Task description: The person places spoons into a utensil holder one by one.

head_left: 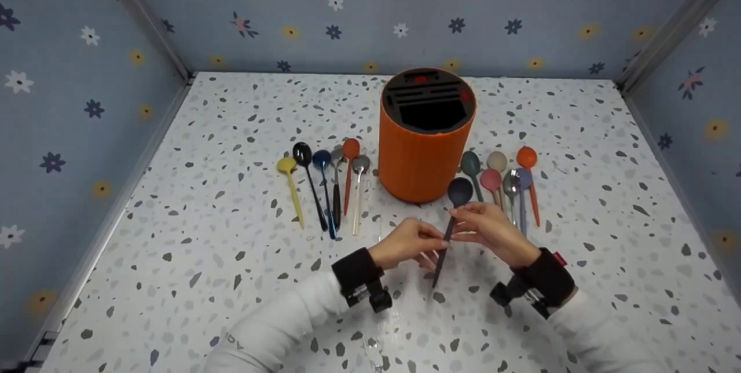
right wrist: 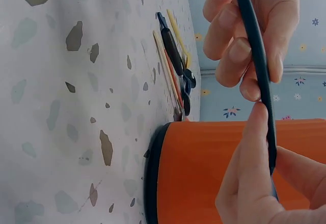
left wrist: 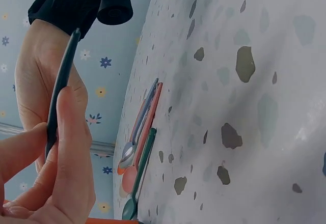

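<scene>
A dark grey spoon (head_left: pixel 460 192) is held up over the table in front of the orange cylinder holder, bowl end up and away, handle tip toward me. My left hand (head_left: pixel 410 244) pinches its handle around the middle between thumb and fingers. Higher up, just below the bowl, my right hand (head_left: pixel 492 228) pinches the same spoon. In the left wrist view the spoon's handle (left wrist: pixel 62 76) rises past the fingertips. Both hands meet on the handle (right wrist: pixel 257 46) in the right wrist view.
An orange cylindrical utensil holder (head_left: pixel 419 158) with a slotted black top stands behind the hands. Several spoons, including a yellow spoon (head_left: pixel 293 193), lie to its left. Several more, including an orange spoon (head_left: pixel 528 158), lie to its right. Flowered panels (head_left: pixel 399 2) enclose the table.
</scene>
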Motion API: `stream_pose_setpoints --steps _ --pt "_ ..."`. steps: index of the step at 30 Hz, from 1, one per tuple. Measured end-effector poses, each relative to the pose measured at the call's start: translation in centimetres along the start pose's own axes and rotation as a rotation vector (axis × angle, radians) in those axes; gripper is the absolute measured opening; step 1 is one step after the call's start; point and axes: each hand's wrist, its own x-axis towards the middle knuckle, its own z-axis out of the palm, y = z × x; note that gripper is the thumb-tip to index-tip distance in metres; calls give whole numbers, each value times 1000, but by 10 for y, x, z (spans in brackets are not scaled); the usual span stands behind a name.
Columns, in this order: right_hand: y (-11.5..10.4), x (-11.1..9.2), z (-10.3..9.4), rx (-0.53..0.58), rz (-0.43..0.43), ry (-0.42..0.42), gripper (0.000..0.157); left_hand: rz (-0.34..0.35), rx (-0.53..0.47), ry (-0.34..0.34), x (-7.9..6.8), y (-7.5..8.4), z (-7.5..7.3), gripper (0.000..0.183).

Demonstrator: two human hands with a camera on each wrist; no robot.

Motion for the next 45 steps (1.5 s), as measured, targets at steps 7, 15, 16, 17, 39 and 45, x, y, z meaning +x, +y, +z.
stream_pose_setpoints --steps 7,15,16,17,39,45 --pt "-18 -11 -1 -70 -63 -14 36 7 51 -31 -6 23 1 21" --pt "-53 -19 0 -110 -83 50 39 62 91 -43 -8 56 0 22" --pt "-57 -20 0 -112 -89 54 38 70 92 -40 -9 60 0 22" --pt "-62 -22 0 -109 -98 57 38 79 93 -39 -9 64 0 22" --pt "-149 -33 0 -27 -292 112 31 266 217 13 -7 145 -12 22" --pt "-175 -33 0 6 -347 131 29 275 209 68 -2 168 -15 22"
